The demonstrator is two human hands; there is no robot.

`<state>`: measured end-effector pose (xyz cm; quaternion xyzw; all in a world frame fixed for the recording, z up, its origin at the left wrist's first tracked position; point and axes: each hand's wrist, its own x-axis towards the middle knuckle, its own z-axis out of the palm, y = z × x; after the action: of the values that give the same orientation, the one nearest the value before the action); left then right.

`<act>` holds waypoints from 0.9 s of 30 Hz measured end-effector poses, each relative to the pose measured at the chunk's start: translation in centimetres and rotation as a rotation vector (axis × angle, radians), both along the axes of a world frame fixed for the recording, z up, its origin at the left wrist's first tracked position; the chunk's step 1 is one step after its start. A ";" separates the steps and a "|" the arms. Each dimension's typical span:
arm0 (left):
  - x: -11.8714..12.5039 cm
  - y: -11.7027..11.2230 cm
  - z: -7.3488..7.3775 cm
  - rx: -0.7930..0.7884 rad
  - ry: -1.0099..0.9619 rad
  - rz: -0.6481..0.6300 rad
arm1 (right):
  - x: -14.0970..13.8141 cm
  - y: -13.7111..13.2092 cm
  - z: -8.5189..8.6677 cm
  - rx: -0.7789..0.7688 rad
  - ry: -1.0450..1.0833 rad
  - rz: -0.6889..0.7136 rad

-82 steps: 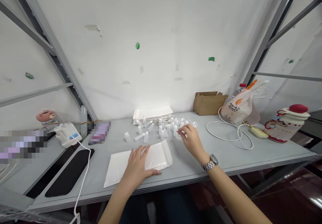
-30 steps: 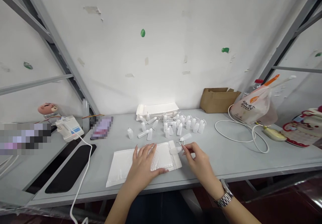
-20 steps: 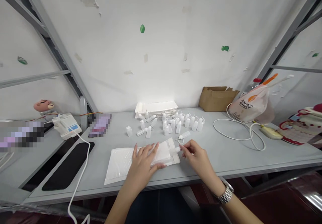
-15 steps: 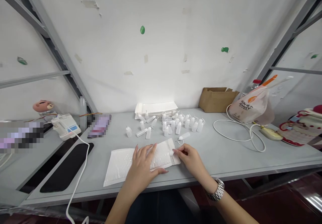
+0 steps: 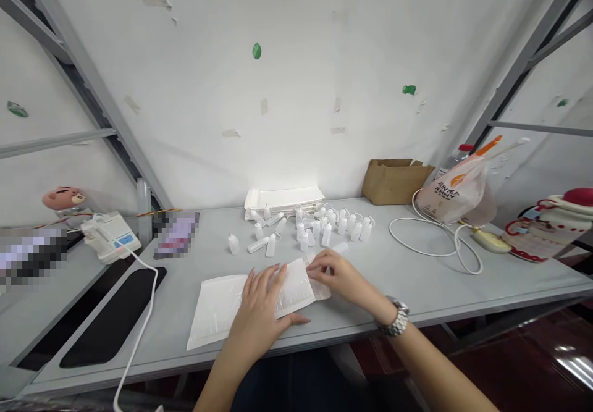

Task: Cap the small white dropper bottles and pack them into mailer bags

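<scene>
A white padded envelope lies at a slant near the front edge of the table. My left hand rests on its middle with fingers spread, pressing it down. At the right end, my right hand has its fingertips pinched together at the edge of the clear flap. Exactly what the fingertips grip is partly hidden. Just behind that hand, a small translucent bottle lies on its side, partly covered. Several more small squeeze bottles with thin capped tips stand and lie behind the envelope.
A stack of white envelopes lies against the wall. To the right are a cardboard box, a white cable and a plastic bag. A black mat, a phone and a white device occupy the left.
My right hand has moved slightly left and up along the envelope's flap edge, now covering part of the lying bottle. My left hand stays on the envelope. The view has shifted slightly.
</scene>
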<state>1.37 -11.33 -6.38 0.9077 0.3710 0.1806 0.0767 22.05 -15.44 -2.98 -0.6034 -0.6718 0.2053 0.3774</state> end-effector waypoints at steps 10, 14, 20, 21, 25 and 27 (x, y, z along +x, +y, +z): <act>0.0 0.1 0.3 0.037 0.043 -0.023 | 4.8 0.2 0.1 0.064 -0.731 -0.083; 0.0 0.0 0.1 0.077 -0.003 -0.002 | 3.5 -0.4 0.6 0.043 -0.731 -0.078; -0.1 0.1 -0.6 0.145 -0.023 -0.010 | 2.6 -1.7 1.3 0.090 -0.260 -0.130; -0.2 0.2 -0.6 0.150 -0.020 -0.018 | 2.3 -1.9 1.4 0.097 -0.116 -0.134; -0.1 0.3 -0.7 0.159 -0.011 0.001 | 0.9 -2.4 1.7 0.079 0.377 -0.021; -0.1 0.2 -0.6 0.157 -0.009 0.014 | 0.3 -2.4 1.4 0.032 0.426 0.024</act>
<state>1.31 -11.09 -7.02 0.9075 0.3617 0.2137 0.0058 22.35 -17.85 -1.55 -0.5323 -0.5872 0.3218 0.5179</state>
